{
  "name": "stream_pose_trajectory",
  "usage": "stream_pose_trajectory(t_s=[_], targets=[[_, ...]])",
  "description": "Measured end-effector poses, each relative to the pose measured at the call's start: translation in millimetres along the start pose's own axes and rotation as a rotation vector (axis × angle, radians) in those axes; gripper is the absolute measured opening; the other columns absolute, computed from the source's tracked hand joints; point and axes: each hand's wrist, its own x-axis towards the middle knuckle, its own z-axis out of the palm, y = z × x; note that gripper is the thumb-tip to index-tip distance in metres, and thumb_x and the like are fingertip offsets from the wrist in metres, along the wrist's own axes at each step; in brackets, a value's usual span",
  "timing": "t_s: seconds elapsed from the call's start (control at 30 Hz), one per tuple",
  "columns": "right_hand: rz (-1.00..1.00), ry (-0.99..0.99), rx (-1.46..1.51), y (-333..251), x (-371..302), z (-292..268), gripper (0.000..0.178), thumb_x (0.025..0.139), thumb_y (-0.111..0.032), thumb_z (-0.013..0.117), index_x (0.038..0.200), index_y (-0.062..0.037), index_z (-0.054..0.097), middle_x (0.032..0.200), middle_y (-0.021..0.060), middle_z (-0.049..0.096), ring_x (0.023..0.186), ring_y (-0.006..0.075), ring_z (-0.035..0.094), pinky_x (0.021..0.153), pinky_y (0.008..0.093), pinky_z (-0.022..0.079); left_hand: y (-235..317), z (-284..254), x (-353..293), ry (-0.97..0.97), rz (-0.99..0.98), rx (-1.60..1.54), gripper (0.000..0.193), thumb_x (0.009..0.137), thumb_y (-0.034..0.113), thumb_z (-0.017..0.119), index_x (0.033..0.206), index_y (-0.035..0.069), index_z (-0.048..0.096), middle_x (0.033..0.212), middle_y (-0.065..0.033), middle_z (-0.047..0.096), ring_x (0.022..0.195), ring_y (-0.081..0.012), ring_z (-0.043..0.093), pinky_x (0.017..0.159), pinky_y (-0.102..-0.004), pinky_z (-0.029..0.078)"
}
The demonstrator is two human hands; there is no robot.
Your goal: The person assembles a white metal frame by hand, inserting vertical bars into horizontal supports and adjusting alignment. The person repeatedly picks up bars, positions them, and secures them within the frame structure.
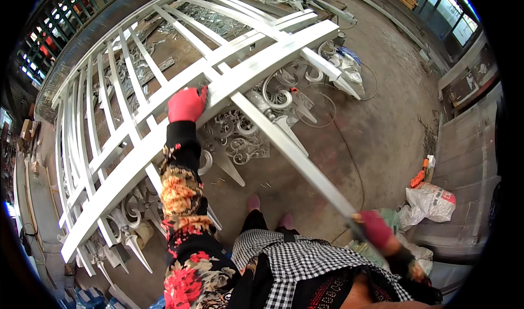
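Note:
A large frame of pale silver metal bars (139, 156), like a railing panel, lies across the left and middle of the view. My left hand (186, 106), in a red glove, grips its long rail with the fingers closed over the edge. A long square metal bar (297, 153) slants from the near side of that rail down to the right. Around its lower end is my right hand (376, 230), in a dark red glove and a little smeared by motion. The bar's upper end meets the rail, but whether it is fixed there I cannot tell.
Scroll-shaped metal ornaments (240, 137) and pointed pieces lie beneath the frame. A thin cable (349, 151) curves over the concrete floor (393, 112). White sacks (431, 202) sit at the right, beside a large grey metal surface (464, 167).

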Motion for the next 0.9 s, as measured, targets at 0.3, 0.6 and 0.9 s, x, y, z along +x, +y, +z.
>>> stream_pose_trajectory(t_s=[0.3,0.6,0.9], targets=[[0.138,-0.214,0.276,-34.9,74.1,15.7,0.029,0.090,-0.028,0.050,0.096,-0.0021,0.060,0.066,0.0107,0.063,0.049,0.0237,0.061,0.046,0.0341,0.048,15.0,-8.5,-2.5,-0.026,-0.030,-0.023,0.047,0.090,0.045,0.040,0.083,0.008,0.068,0.081,-0.0153,0.066,0.080,-0.0358,0.062,0.071,-0.0451,0.049],[-0.603,0.097,-0.385,-47.6,134.2,31.9,0.028,0.086,-0.018,0.052,0.111,-0.0058,0.055,0.106,0.0189,0.058,0.096,0.0343,0.056,0.082,0.0424,0.045,17.7,-16.1,1.1,-0.028,-0.027,-0.041,0.048,0.091,0.046,0.038,0.087,0.010,0.069,0.085,-0.0151,0.067,0.085,-0.0352,0.062,0.075,-0.0443,0.048],[-0.350,-0.009,-0.608,60.9,-53.9,4.3,0.021,0.079,-0.022,0.062,0.094,-0.0067,0.060,0.094,0.0143,0.059,0.081,0.0337,0.058,0.064,0.0437,0.046,10.6,-15.0,-1.4,-0.084,-0.084,-0.011,0.050,0.091,0.047,0.037,0.087,0.007,0.067,0.089,-0.0168,0.066,0.088,-0.0364,0.061,0.077,-0.0444,0.047]])
